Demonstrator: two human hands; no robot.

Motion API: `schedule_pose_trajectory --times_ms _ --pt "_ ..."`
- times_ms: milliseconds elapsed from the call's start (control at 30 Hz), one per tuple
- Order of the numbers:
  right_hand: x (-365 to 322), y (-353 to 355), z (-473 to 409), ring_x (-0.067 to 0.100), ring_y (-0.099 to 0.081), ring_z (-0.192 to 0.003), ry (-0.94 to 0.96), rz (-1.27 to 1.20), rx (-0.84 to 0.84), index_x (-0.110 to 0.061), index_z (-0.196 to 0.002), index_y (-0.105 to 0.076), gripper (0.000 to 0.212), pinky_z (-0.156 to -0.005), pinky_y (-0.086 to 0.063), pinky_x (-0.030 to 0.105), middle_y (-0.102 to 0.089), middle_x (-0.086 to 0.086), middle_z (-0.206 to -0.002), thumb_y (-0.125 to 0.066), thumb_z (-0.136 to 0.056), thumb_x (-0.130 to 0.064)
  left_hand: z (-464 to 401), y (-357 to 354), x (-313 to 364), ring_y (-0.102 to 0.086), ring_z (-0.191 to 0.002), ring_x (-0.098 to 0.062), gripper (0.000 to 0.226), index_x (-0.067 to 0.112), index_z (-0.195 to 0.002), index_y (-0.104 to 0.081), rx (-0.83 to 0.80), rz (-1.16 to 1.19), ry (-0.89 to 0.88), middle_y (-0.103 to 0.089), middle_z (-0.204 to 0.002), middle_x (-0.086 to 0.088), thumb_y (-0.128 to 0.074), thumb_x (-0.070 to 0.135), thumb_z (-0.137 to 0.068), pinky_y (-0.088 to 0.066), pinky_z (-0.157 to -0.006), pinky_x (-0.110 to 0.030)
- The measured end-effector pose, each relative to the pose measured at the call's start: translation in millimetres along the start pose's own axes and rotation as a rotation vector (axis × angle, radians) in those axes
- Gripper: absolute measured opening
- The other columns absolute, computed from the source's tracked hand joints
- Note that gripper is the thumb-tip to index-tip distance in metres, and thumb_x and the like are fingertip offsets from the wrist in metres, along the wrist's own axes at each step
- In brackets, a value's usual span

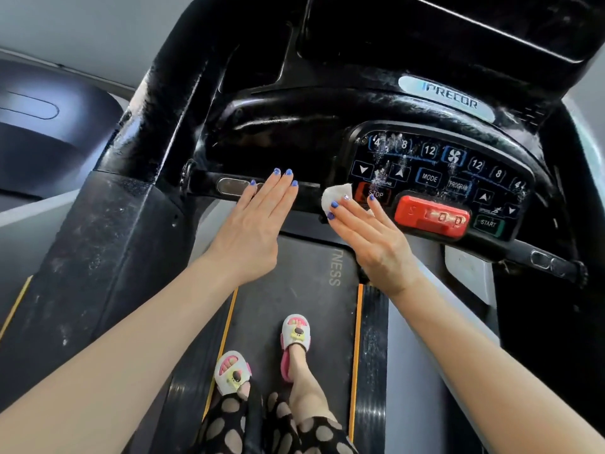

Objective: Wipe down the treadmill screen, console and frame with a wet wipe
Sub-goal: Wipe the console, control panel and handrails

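Here, on the belt [294,322] of a treadmill [108,257], two feet in two slippers [294,332], facing the console [438,181]. Two orange stripes along the belt edges, running away from the viewer toward the console; open belt ahead of the toes up to the console's lower edge.

Right hand [366,237] pressing one white wipe [337,198] against the console's left edge, beside the small red STOP key [375,193]; fingers fairly straight and spread over the wipe, which bulges out past the fingertips toward the upper left. Whether the thumb curls under the wipe: cannot tell.

Left hand [258,221] flat and wide, fingers together and straight, tips touching the horizontal bar [248,185] just left of the console; holding nothing. Narrow gap between the two hands.

Console long axis left to right, tilted down to the right in view; wet streaks and droplets on its left keys. One large red stop bar [432,217] at the lower middle, one green START key [489,224] to its right, one fan key [453,155] at the top row. Dark screen [442,24] above, upper right. Dusty black upright [157,103] on the left, leaning up and right. One Precor badge [448,98] above the keys.
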State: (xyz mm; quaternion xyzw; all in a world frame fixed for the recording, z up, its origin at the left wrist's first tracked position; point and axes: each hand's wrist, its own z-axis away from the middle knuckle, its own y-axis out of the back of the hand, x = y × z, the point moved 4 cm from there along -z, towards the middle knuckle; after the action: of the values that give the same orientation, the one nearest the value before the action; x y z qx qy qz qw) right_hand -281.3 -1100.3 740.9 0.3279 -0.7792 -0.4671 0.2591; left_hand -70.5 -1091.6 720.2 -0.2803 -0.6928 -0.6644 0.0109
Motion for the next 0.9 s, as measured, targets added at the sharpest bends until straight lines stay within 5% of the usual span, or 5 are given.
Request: schedule_pose_trajectory --times_ms 167,300,467,767,900 --pt "-5 17 36 0.03 -0.069 -0.111 -0.269 -0.052 0.247 0.003 -0.108 -0.074 0.023 -0.109 -0.044 0.048 -0.072 0.017 -0.115 -0.055 -0.097 0.01 -3 4 4 0.018 -0.152 -0.013 0.087 0.01 -0.159 0.0 -0.038 0.025 0.029 0.016 -0.164 0.002 -0.053 0.0 -0.091 0.012 -0.123 -0.033" --pt "-18 14 27 0.028 -0.06 -0.098 -0.471 -0.118 0.433 -0.008 -0.116 -0.058 0.033 -0.098 -0.044 0.034 -0.065 0.011 -0.113 -0.066 -0.089 0.01 -13 6 11 0.013 -0.154 -0.016 0.084 0.008 -0.16 -0.004 -0.045 0.032 0.018 0.007 -0.168 -0.003 -0.054 0.003 -0.093 0.01 -0.124 -0.035" --pt "-22 0 -1 0.019 -0.055 -0.081 -0.543 -0.067 0.52 -0.018 -0.096 -0.056 0.035 -0.073 -0.044 0.034 -0.063 0.004 -0.106 -0.07 -0.085 0.012 -23 3 14 0.003 -0.156 -0.022 0.088 0.006 -0.16 -0.01 -0.05 -0.023 -0.011 -0.004 -0.169 -0.007 -0.062 0.006 -0.089 0.005 -0.124 -0.039" --pt "-5 10 -34 0.015 -0.062 -0.084 -0.63 0.023 0.573 -0.019 -0.073 -0.072 0.023 -0.088 -0.036 0.039 -0.07 -0.009 -0.088 -0.074 -0.082 0.002 -22 -1 12 -0.001 -0.156 -0.022 0.096 0.007 -0.16 -0.014 -0.023 -0.06 -0.009 -0.012 -0.168 -0.006 -0.065 0.0 -0.08 0.004 -0.124 -0.039" --pt "-26 -3 -17 0.016 -0.064 -0.087 -0.415 -0.021 0.43 -0.016 -0.078 -0.072 0.022 -0.1 -0.037 0.036 -0.07 -0.005 -0.089 -0.073 -0.085 0.004 -21 0 13 0.0 -0.156 -0.021 0.095 0.008 -0.16 -0.012 -0.018 -0.065 -0.013 -0.011 -0.168 -0.006 -0.063 -0.001 -0.081 0.007 -0.124 -0.036"
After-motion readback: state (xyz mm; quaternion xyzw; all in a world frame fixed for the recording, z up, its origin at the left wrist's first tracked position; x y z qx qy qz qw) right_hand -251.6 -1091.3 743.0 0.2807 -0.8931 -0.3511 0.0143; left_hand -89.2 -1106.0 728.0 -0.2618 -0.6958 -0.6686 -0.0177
